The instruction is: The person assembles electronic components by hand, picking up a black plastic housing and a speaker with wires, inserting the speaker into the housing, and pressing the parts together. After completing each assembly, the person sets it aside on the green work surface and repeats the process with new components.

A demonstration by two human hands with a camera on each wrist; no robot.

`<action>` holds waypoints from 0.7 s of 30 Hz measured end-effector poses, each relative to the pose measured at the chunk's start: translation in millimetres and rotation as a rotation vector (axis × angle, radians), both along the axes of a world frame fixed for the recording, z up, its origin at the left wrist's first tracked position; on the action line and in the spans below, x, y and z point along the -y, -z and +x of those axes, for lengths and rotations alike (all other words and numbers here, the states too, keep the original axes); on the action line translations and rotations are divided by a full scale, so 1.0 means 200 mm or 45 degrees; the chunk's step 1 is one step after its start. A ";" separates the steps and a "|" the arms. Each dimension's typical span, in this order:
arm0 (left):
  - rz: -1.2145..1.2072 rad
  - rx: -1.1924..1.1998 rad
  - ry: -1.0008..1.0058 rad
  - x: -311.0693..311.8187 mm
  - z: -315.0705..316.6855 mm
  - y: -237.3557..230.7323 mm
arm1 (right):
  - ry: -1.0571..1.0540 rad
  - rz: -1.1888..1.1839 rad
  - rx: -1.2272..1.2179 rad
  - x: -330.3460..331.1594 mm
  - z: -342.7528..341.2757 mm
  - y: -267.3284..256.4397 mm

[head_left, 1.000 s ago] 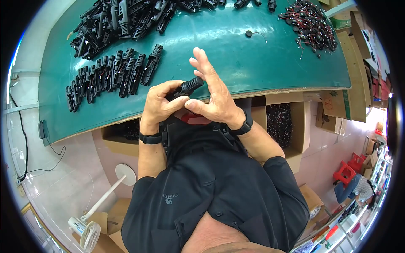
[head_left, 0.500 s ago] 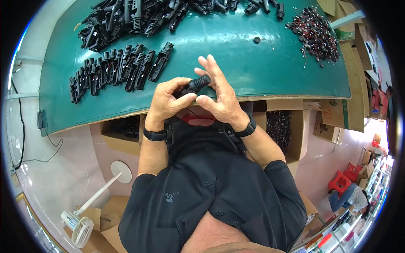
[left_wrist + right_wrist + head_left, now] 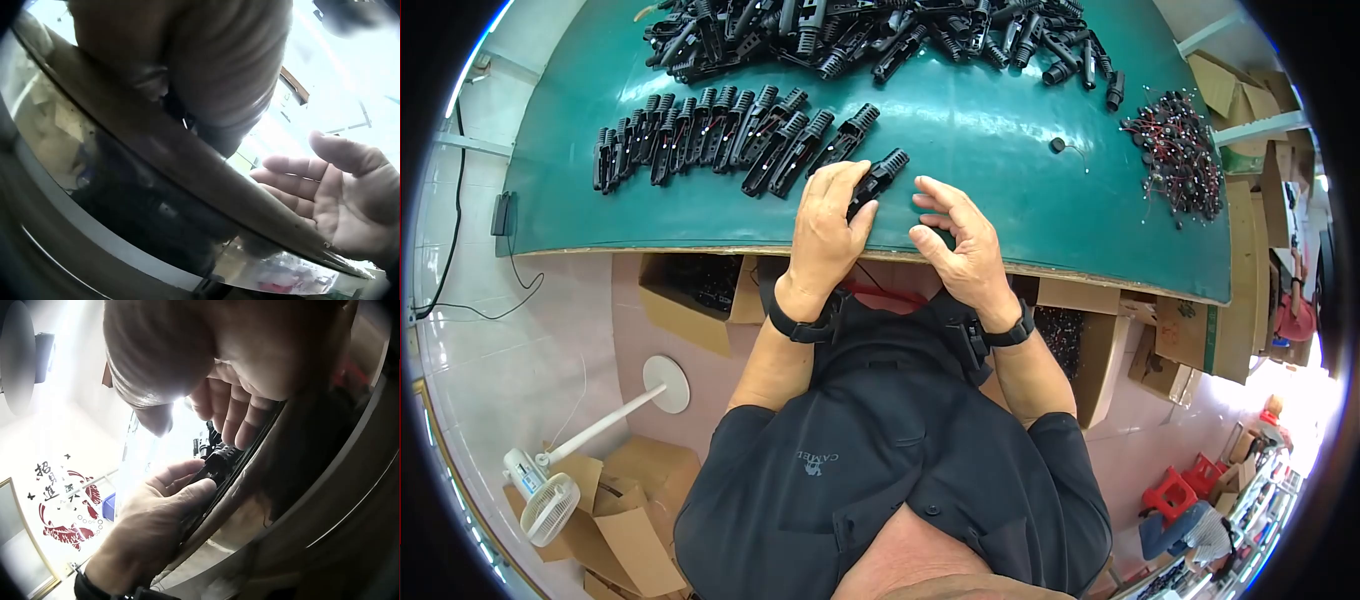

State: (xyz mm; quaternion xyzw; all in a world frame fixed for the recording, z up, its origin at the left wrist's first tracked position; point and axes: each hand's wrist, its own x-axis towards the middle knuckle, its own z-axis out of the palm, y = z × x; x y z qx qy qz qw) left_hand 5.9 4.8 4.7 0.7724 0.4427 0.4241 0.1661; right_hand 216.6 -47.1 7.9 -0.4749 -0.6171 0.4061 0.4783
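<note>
In the head view the left hand (image 3: 828, 228) grips a black ribbed-end part (image 3: 882, 176) at the table's near side, fingers and thumb round its lower body. The same hand (image 3: 147, 528) shows in the right wrist view, thumb and fingers pinching the part (image 3: 219, 460). To the right, the right hand (image 3: 966, 250) hovers by the table edge, fingers apart and slightly bent, holding nothing; its palm also shows in the left wrist view (image 3: 356, 200). Left of the held part stands a slanted row of similar black parts (image 3: 730, 130) on the green table (image 3: 980, 130).
A large heap of black parts (image 3: 810, 30) lies along the far side. At the right are a pile of small wired discs (image 3: 1175, 155) and one loose disc (image 3: 1057, 145). Cardboard boxes (image 3: 690, 322) stand under the table, a white fan (image 3: 550, 505) at lower left.
The left hand has carried the black part forward from the table's near edge to beside the row's right end. The right hand has separated from it. The head view has shifted.
</note>
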 end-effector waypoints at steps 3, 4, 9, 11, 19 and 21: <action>0.054 -0.049 -0.042 0.00 0.00 0.00 | -0.004 0.016 0.064 0.01 0.01 -0.02; 0.056 -0.054 -0.060 0.01 -0.01 0.01 | -0.006 0.025 0.094 0.01 0.01 -0.03; 0.014 -0.054 -0.125 0.04 -0.04 0.00 | -0.016 -0.001 0.108 0.01 0.02 -0.04; -0.010 -0.054 -0.144 0.05 -0.06 0.01 | -0.022 -0.004 0.126 0.00 0.02 -0.05; -0.001 0.049 -0.082 0.05 -0.06 0.02 | 0.060 0.099 0.249 -0.02 0.01 -0.07; 0.046 0.033 0.022 0.06 -0.07 0.01 | 0.104 0.138 0.285 -0.03 0.01 -0.07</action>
